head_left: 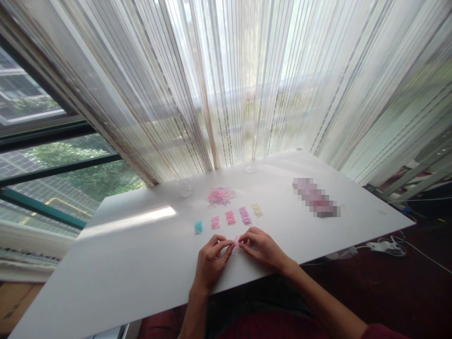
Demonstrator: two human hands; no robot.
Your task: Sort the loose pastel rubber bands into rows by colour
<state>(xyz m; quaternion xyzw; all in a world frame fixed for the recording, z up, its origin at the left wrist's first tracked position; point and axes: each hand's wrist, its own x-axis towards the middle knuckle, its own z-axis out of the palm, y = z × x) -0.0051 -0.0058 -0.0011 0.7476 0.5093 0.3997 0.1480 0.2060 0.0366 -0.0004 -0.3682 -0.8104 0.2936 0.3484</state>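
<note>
Near the table's front edge, my left hand and my right hand meet, both pinching a small pale pink piece between their fingertips. What exactly it is cannot be made out. Just beyond them runs a row of small bundles: teal, pink, coral pink, purple and pale yellow. Behind the row lies a loose heap of pink, white and bluish strips.
The white table has a clear container at its back left and a clear round dish at the back. A pixelated pinkish object lies to the right. Striped curtains hang behind; cables lie below right.
</note>
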